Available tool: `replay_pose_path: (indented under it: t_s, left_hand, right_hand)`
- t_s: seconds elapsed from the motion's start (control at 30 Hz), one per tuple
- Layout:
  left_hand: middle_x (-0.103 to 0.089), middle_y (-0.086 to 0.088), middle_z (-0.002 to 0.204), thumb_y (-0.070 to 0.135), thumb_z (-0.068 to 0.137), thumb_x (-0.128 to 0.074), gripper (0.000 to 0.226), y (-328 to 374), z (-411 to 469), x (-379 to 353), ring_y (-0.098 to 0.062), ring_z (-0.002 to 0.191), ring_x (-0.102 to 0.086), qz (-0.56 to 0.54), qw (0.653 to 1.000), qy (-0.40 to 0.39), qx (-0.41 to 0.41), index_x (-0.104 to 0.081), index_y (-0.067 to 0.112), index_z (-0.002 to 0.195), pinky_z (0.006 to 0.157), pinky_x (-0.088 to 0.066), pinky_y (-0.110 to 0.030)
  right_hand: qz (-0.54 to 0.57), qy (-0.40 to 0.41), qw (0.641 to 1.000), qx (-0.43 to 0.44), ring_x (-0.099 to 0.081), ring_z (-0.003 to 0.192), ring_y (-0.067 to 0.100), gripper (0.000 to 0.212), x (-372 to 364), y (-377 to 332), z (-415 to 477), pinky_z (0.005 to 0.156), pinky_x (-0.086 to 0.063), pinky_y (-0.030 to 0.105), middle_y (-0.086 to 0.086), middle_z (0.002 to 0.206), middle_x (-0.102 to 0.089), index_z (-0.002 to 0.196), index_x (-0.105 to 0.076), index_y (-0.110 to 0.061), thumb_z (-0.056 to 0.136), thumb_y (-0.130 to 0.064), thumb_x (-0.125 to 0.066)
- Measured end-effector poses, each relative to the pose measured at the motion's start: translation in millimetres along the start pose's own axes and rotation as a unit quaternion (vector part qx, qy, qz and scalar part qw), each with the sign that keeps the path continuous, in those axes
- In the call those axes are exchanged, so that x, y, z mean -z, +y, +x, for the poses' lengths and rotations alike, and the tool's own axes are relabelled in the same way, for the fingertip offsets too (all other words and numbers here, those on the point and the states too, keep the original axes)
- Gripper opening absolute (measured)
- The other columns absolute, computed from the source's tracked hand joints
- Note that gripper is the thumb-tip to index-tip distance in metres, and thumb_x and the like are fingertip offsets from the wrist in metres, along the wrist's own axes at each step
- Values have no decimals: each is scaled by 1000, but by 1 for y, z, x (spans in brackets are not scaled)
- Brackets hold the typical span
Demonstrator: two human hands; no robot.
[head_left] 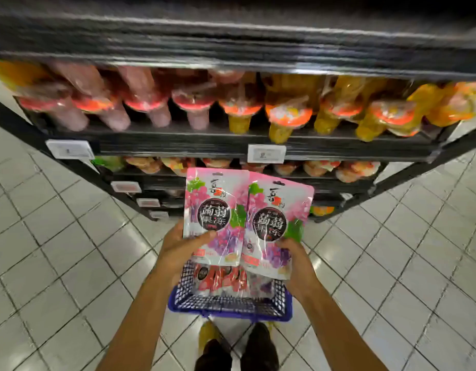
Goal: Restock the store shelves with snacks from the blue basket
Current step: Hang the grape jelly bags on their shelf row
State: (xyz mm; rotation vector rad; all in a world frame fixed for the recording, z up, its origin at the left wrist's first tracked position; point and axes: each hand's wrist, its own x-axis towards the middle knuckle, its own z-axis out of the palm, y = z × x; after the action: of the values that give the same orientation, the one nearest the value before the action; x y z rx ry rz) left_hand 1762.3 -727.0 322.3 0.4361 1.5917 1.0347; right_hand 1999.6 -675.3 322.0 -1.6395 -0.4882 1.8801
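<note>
At frame centre, the left hand (178, 247) and right hand (295, 259) each grip 1 pink snack pouch (214, 210), fingers closed on them, above the blue basket (228, 307).

Your upper shelves (231, 44) at twelve o'clock smear with motion blur and sit dim. Glare streaks the floor tiles (71, 250); edges bow outward.

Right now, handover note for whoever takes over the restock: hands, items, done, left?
Left hand: holds a pink jelly pouch, raised over the basket.
Right hand: holds a second pink pouch beside the first.
Blue basket: on the floor at the feet, more snack packs inside.
Done: two pouches lifted out.
Left: shelve both on the black shelves, then empty the basket.
</note>
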Motion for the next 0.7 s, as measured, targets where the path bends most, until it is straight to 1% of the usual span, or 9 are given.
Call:
replay_pose_path:
  t_s: [0.07,0.17,0.27,0.33,0.37,0.43,0.57,0.63,0.7]
  left_hand:
    - [-77,-2,101,34,50,-95,63,56,-35,12,-21,94,-74,-3,999,7,-45,-72,23,108,83,-57,-39]
    - [-77,0,101,42,47,-93,72,133,-85,24,-21,93,-74,-24,991,28,-129,-70,25,113,75,-58,-34]
    - [-77,5,100,48,49,-89,64,205,-131,31,-13,90,-73,-33,971,54,-233,-70,34,109,67,-56,-23]
    - [-77,9,98,47,54,-92,52,252,-159,35,-9,87,-73,-26,950,71,-303,-70,42,102,64,-55,-19]
    - [-76,12,97,44,56,-91,48,275,-171,37,-5,85,-72,-21,937,80,-338,-70,46,99,63,-55,-17]
    - [-75,17,96,39,56,-86,46,317,-194,38,1,84,-70,-15,911,97,-400,-69,50,97,63,-54,-15]
    - [-77,5,94,38,50,-87,52,385,-231,41,-13,85,-73,-36,878,110,-464,-72,34,100,64,-55,-23]
    - [-78,2,90,40,47,-91,57,413,-246,42,-16,82,-74,-45,866,115,-484,-73,25,99,60,-56,-21]
    - [-78,1,90,44,43,-96,64,435,-258,44,-18,82,-74,-45,859,119,-496,-72,23,99,66,-58,-29]
  right_hand:
    - [13,-31,999,41,-49,79,29,8,-21,-43,-42,75,-43,37,14,79,-52,84,-57,-5,90,-8,-54]
    - [14,-94,989,110,-50,78,27,12,-56,-104,-106,76,-41,39,13,76,-51,84,-51,-8,89,-14,-60]
    - [-68,-163,957,231,-53,64,23,29,-86,-160,-166,67,-42,35,6,63,-62,79,-63,-3,67,-27,-75]
    - [-125,-187,927,300,-59,56,19,30,-101,-194,-203,56,-45,28,9,64,-68,72,-74,-6,51,-20,-90]
    - [-136,-187,916,328,-62,54,17,34,-107,-210,-219,52,-47,26,12,65,-70,73,-75,-6,46,-17,-93]
    - [-142,-183,897,377,-63,50,17,45,-117,-244,-247,48,-48,24,17,66,-72,75,-74,-2,40,-27,-89]
    - [-138,-217,840,478,-56,44,15,36,-131,-308,-299,45,-44,20,17,59,-69,60,-74,-4,45,-35,-85]
    - [-109,-227,820,513,-56,47,14,29,-136,-336,-319,45,-43,19,15,61,-70,62,-72,-7,51,-28,-89]
    - [-73,-221,804,547,-60,55,12,25,-143,-360,-335,52,-47,17,5,64,-70,66,-74,-17,53,-30,-91]
